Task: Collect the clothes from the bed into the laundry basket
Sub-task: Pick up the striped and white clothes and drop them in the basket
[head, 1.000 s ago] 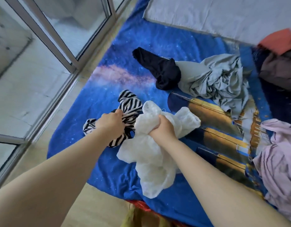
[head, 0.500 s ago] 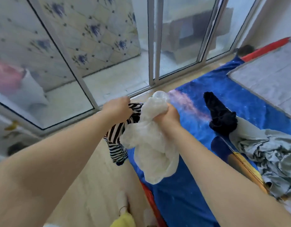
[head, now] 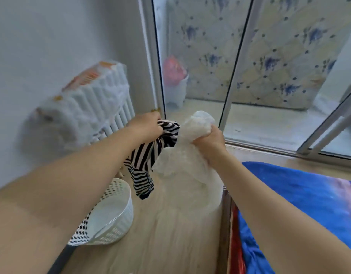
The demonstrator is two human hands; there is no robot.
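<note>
Hands (head: 149,126) gripping striped garment (head: 145,161), white garment (head: 182,165), now off bed (head: 308,194), near basket (head: 119,210).

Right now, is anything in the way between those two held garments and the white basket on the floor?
Nothing visible. The striped garment in the left hand and the white garment in the right hand hang over bare wood floor. The laundry basket sits below left, its opening partly hidden by the left forearm.
</note>
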